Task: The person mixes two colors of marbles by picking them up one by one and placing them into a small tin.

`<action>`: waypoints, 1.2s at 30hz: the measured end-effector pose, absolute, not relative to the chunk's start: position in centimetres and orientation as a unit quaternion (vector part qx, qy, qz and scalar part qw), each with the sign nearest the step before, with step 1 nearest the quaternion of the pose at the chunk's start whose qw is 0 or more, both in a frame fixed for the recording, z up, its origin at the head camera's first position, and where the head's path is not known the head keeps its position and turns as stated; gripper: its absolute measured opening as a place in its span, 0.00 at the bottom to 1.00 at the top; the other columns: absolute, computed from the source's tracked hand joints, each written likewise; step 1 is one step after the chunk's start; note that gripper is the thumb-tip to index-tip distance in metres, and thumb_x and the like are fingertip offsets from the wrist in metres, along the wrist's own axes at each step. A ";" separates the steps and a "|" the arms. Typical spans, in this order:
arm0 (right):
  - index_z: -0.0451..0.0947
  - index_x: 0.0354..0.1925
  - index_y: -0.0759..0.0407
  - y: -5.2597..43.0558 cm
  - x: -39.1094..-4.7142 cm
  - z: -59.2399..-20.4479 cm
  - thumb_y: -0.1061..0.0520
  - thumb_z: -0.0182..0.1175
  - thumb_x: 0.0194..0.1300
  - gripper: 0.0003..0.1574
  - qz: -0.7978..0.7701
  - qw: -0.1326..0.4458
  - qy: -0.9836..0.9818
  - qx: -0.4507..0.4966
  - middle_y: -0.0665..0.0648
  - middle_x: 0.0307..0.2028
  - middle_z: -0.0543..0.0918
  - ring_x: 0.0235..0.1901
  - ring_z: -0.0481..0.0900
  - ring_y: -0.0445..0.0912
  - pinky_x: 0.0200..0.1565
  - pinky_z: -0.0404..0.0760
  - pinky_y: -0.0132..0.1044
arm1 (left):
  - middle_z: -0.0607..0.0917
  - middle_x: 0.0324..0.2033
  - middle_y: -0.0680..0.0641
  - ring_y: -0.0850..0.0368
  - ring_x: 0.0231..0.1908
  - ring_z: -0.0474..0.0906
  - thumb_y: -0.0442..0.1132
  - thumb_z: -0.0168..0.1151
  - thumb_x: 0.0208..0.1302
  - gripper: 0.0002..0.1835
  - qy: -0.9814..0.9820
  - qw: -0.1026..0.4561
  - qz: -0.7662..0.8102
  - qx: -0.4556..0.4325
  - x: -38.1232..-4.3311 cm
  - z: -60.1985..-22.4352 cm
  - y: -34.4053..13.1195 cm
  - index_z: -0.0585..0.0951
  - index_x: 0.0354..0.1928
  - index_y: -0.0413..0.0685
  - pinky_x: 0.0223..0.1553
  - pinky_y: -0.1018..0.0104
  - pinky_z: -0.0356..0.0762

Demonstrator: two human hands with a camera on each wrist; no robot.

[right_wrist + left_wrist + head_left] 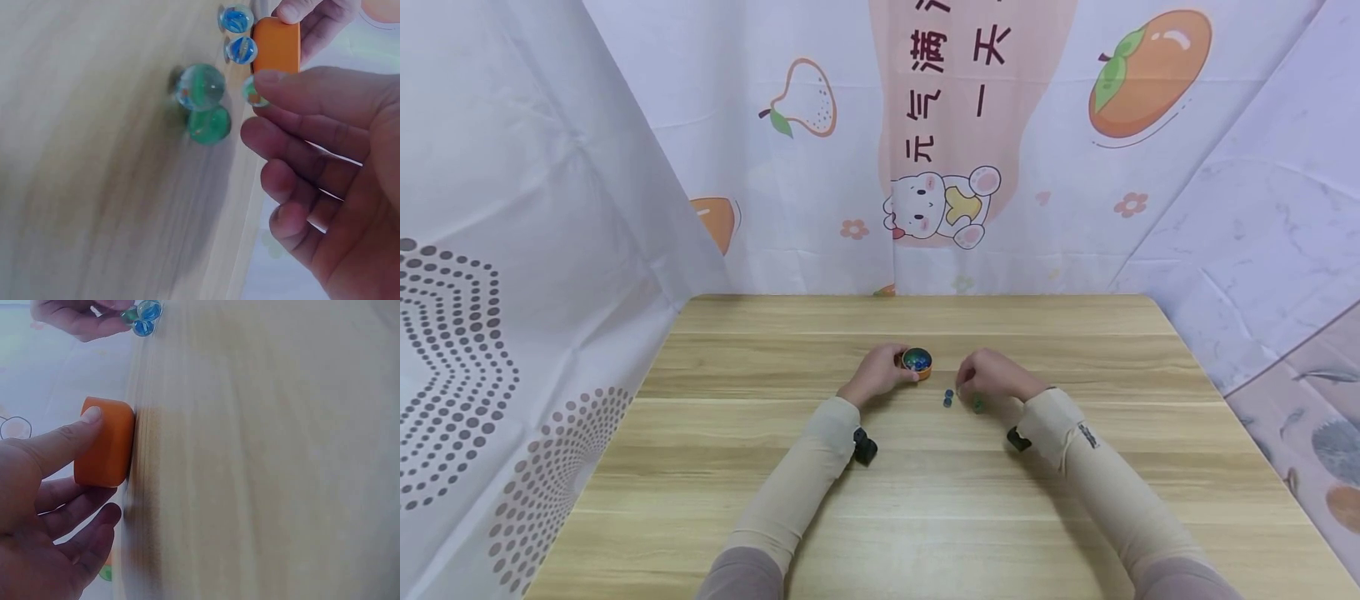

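Observation:
On the table, my left hand (pixel 877 373) holds a small round orange bowl (pixel 111 447) by its side, thumb on the near wall and fingers around behind. Blue and green glass marbles (pixel 917 360) lie inside the bowl. To its right, my right hand (pixel 996 377) pinches a clear marble with green and orange swirls (pixel 252 95) between thumb and index finger. Two blue-swirled marbles (pixel 242 50) sit on the table between the hands. Under the right hand lie two more, a green marble (pixel 211 125) and a clear one with a green band (pixel 203 86).
The wooden table (pixel 925 517) reaches back to a patterned cloth (pixel 820 192) hung as a wall, with more cloth at both sides. Small black devices, such as this wrist camera (pixel 865 448), are worn at both wrists.

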State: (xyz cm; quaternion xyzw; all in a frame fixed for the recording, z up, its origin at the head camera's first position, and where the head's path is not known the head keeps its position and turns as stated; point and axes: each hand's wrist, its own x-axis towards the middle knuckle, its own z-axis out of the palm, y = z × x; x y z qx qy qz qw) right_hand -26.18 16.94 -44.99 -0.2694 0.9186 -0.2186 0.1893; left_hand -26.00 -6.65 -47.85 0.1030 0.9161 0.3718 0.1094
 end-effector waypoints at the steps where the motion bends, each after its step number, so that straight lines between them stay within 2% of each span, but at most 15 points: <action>1: 0.87 0.35 0.57 16.9 -26.3 -45.0 0.61 0.65 0.61 0.05 -0.218 0.182 0.921 -0.267 0.53 0.35 0.88 0.33 0.81 0.42 0.40 0.81 0.39 | 0.80 0.58 0.41 0.47 0.59 0.75 0.43 0.71 0.59 0.30 0.916 0.110 0.373 0.102 -26.0 -47.8 -6.7 0.75 0.63 0.41 0.61 0.53 0.72; 7: 0.86 0.35 0.59 16.6 -26.6 -44.4 0.60 0.64 0.62 0.05 -0.225 0.159 0.926 -0.257 0.55 0.35 0.87 0.33 0.80 0.43 0.40 0.80 0.40 | 0.80 0.58 0.41 0.48 0.58 0.76 0.44 0.71 0.59 0.31 0.914 0.111 0.377 0.097 -26.1 -47.8 -6.7 0.75 0.63 0.42 0.60 0.54 0.72; 18: 0.86 0.39 0.62 16.0 -27.2 -44.0 0.60 0.61 0.63 0.09 -0.247 0.132 0.929 -0.242 0.59 0.39 0.88 0.39 0.83 0.48 0.44 0.82 0.44 | 0.81 0.57 0.42 0.48 0.58 0.76 0.44 0.71 0.58 0.30 0.915 0.110 0.377 0.095 -26.1 -47.8 -6.7 0.76 0.62 0.42 0.60 0.54 0.72; 27: 0.86 0.39 0.60 15.2 -27.6 -44.3 0.57 0.62 0.64 0.09 -0.262 0.100 0.929 -0.240 0.55 0.33 0.86 0.31 0.77 0.43 0.36 0.77 0.37 | 0.81 0.57 0.43 0.49 0.57 0.76 0.43 0.71 0.58 0.30 0.913 0.109 0.379 0.101 -26.1 -48.1 -6.6 0.76 0.62 0.43 0.60 0.54 0.72; 36: 0.85 0.39 0.61 14.2 -27.5 -44.2 0.58 0.63 0.64 0.09 -0.264 0.081 0.928 -0.251 0.56 0.32 0.86 0.31 0.77 0.44 0.35 0.76 0.37 | 0.81 0.57 0.43 0.49 0.57 0.76 0.43 0.71 0.58 0.30 0.911 0.112 0.384 0.101 -26.2 -48.2 -6.7 0.76 0.62 0.43 0.61 0.53 0.72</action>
